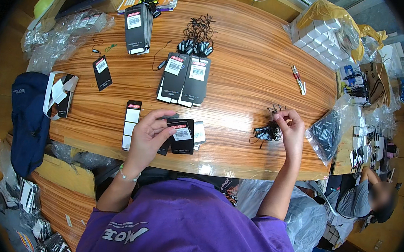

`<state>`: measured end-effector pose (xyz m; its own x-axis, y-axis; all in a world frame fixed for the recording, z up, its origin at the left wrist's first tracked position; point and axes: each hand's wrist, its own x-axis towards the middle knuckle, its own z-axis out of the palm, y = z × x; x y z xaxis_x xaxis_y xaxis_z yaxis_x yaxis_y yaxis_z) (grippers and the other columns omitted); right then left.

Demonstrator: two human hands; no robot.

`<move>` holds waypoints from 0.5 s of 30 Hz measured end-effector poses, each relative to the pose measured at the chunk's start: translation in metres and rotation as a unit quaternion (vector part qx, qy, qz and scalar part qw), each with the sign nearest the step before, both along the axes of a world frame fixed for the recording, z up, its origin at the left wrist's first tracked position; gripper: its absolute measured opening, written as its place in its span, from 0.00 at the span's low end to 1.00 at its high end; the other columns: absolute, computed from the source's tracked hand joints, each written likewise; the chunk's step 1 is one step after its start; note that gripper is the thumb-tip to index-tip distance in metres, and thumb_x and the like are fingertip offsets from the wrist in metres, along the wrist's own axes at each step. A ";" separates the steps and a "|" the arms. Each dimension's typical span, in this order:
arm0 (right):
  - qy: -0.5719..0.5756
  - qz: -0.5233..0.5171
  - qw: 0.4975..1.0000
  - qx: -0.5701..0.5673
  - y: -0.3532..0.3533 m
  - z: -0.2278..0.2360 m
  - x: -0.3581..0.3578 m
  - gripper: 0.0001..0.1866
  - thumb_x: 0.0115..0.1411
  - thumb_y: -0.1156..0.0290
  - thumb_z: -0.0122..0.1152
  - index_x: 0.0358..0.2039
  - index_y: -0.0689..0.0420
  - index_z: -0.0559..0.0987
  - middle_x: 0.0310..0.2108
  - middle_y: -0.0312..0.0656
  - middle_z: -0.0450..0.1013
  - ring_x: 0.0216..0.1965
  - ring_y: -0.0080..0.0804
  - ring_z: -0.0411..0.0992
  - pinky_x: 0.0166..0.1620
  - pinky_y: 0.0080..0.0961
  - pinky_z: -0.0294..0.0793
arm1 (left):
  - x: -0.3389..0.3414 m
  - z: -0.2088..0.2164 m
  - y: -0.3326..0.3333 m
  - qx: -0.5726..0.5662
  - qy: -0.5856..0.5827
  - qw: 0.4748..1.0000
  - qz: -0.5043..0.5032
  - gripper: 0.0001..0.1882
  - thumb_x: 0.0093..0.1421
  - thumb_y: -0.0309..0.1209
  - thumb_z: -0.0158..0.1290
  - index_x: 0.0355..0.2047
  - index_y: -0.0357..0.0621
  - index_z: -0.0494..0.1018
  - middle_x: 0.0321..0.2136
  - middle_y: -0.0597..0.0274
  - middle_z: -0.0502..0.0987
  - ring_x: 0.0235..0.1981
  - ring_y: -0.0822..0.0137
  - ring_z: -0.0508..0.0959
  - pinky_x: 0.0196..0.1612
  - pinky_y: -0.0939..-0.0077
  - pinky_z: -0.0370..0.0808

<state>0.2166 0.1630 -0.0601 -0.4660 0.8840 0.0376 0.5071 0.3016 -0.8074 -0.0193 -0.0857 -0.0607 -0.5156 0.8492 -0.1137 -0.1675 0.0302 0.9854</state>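
A striped wooden table (244,77) fills the room's middle, its curved front edge just before the person. The left hand (149,132) is nearly closed, thumb and fingers on a black tag (182,146) near that edge, above more tags. The right hand (291,129) pinches black cords (269,132) narrowly between thumb and forefinger. The held tag bears a red logo, a white barcode label and small pale print. Tag stacks (194,87) lie farther back; a broad stretch of wood separates them from the snips (298,79).
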 end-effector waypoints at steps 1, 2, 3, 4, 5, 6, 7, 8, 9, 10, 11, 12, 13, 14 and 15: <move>0.021 -0.003 0.999 -0.037 0.000 0.002 0.000 0.04 0.49 0.76 0.62 0.23 0.61 0.76 0.22 0.34 0.68 0.24 0.19 0.63 0.29 0.18 0.62 | 0.000 0.001 0.000 -0.004 -0.004 1.000 -0.011 0.16 0.56 0.17 0.50 0.46 0.34 0.66 0.34 0.56 0.76 0.37 0.74 0.76 0.41 0.84 0.72; 0.041 -0.007 0.996 -0.073 -0.001 0.005 0.000 0.04 0.49 0.76 0.61 0.23 0.61 0.75 0.22 0.32 0.68 0.25 0.17 0.63 0.29 0.16 0.62 | -0.001 0.001 0.001 -0.007 -0.008 1.000 -0.023 0.16 0.56 0.18 0.50 0.45 0.34 0.66 0.34 0.56 0.76 0.37 0.73 0.76 0.41 0.84 0.72; 0.039 0.007 0.994 -0.103 -0.001 0.008 -0.001 0.04 0.51 0.76 0.60 0.23 0.60 0.74 0.23 0.30 0.67 0.26 0.14 0.62 0.30 0.14 0.61 | 0.000 0.001 0.002 -0.007 -0.013 0.999 -0.038 0.15 0.55 0.18 0.50 0.44 0.34 0.67 0.34 0.56 0.77 0.37 0.73 0.76 0.41 0.84 0.72; 0.080 0.015 0.990 -0.113 -0.003 0.011 -0.002 0.04 0.52 0.76 0.60 0.24 0.60 0.74 0.23 0.31 0.68 0.26 0.15 0.63 0.30 0.14 0.62 | 0.001 0.001 0.006 -0.007 -0.017 0.998 -0.054 0.14 0.55 0.18 0.51 0.43 0.34 0.68 0.34 0.56 0.77 0.36 0.73 0.76 0.41 0.84 0.72; 0.121 0.023 0.985 -0.123 -0.007 0.013 -0.004 0.04 0.52 0.76 0.59 0.24 0.60 0.73 0.23 0.31 0.68 0.26 0.15 0.63 0.31 0.14 0.63 | 0.003 0.001 0.011 -0.007 -0.021 0.997 -0.070 0.13 0.55 0.18 0.51 0.42 0.34 0.69 0.34 0.57 0.77 0.36 0.73 0.76 0.41 0.84 0.72; 0.161 0.031 0.977 -0.133 -0.011 0.015 -0.006 0.04 0.53 0.76 0.58 0.25 0.61 0.73 0.23 0.32 0.69 0.26 0.16 0.64 0.31 0.14 0.63 | 0.005 0.005 0.019 0.009 -0.020 0.994 -0.107 0.11 0.54 0.19 0.52 0.40 0.34 0.70 0.35 0.56 0.76 0.37 0.72 0.76 0.41 0.83 0.72; 0.199 0.036 0.966 -0.159 -0.016 0.020 -0.011 0.03 0.54 0.78 0.57 0.28 0.60 0.71 0.23 0.33 0.69 0.26 0.19 0.68 0.35 0.13 0.66 | 0.008 0.015 0.029 0.022 -0.019 0.990 -0.141 0.10 0.54 0.19 0.52 0.38 0.35 0.71 0.37 0.55 0.76 0.38 0.71 0.76 0.42 0.82 0.72; 0.206 0.046 0.963 -0.167 -0.020 0.024 -0.015 0.04 0.54 0.79 0.56 0.30 0.60 0.71 0.23 0.33 0.69 0.26 0.20 0.68 0.36 0.14 0.66 | 0.011 0.021 0.039 0.036 -0.017 0.984 -0.175 0.08 0.54 0.19 0.52 0.36 0.35 0.72 0.39 0.54 0.75 0.39 0.70 0.76 0.42 0.81 0.72; 0.213 0.055 0.960 -0.172 -0.023 0.028 -0.019 0.06 0.54 0.79 0.56 0.32 0.61 0.70 0.23 0.34 0.69 0.26 0.21 0.68 0.36 0.15 0.67 | 0.014 0.022 0.050 0.070 0.039 0.978 -0.190 0.08 0.54 0.21 0.52 0.35 0.35 0.73 0.40 0.54 0.75 0.40 0.69 0.75 0.42 0.79 0.72; 0.220 0.063 0.957 -0.177 -0.027 0.032 -0.022 0.07 0.55 0.79 0.56 0.34 0.61 0.69 0.23 0.35 0.69 0.26 0.21 0.69 0.36 0.16 0.67 | 0.018 0.023 0.061 0.104 0.095 0.968 -0.206 0.07 0.53 0.22 0.53 0.34 0.35 0.73 0.41 0.55 0.74 0.41 0.68 0.75 0.42 0.78 0.72; 0.225 0.073 0.957 -0.169 -0.032 0.036 -0.026 0.10 0.56 0.80 0.54 0.38 0.62 0.67 0.23 0.36 0.70 0.26 0.21 0.69 0.34 0.15 0.67 | 0.022 0.023 0.072 0.138 0.151 0.954 -0.220 0.07 0.53 0.23 0.53 0.33 0.35 0.74 0.42 0.55 0.73 0.41 0.67 0.75 0.42 0.77 0.72; 0.233 0.087 0.951 -0.184 -0.035 0.041 -0.029 0.10 0.56 0.80 0.54 0.38 0.61 0.66 0.22 0.36 0.70 0.26 0.21 0.69 0.33 0.15 0.67 | 0.026 0.021 0.083 0.145 0.164 0.948 -0.232 0.07 0.53 0.24 0.53 0.33 0.36 0.74 0.44 0.55 0.72 0.41 0.66 0.75 0.42 0.76 0.72; 0.241 0.101 0.945 -0.197 -0.039 0.046 -0.032 0.11 0.56 0.80 0.54 0.39 0.61 0.66 0.22 0.36 0.70 0.26 0.21 0.69 0.33 0.15 0.67 | 0.030 0.014 0.095 0.153 0.177 0.941 -0.244 0.08 0.53 0.25 0.53 0.34 0.36 0.74 0.45 0.54 0.71 0.41 0.65 0.74 0.41 0.75 0.72; 0.248 0.115 0.938 -0.211 -0.041 0.049 -0.034 0.11 0.56 0.80 0.54 0.39 0.61 0.65 0.22 0.36 0.70 0.26 0.21 0.69 0.33 0.16 0.67 | 0.033 0.010 0.104 0.161 0.191 0.934 -0.255 0.09 0.52 0.26 0.54 0.34 0.37 0.74 0.46 0.54 0.70 0.42 0.65 0.74 0.41 0.74 0.72; 0.253 0.128 0.931 -0.229 -0.043 0.052 -0.035 0.12 0.56 0.80 0.54 0.40 0.60 0.65 0.21 0.36 0.70 0.26 0.20 0.68 0.31 0.15 0.66 | 0.035 0.009 0.111 0.163 0.191 0.926 -0.281 0.09 0.52 0.26 0.54 0.34 0.37 0.74 0.45 0.55 0.71 0.41 0.65 0.74 0.41 0.74 0.72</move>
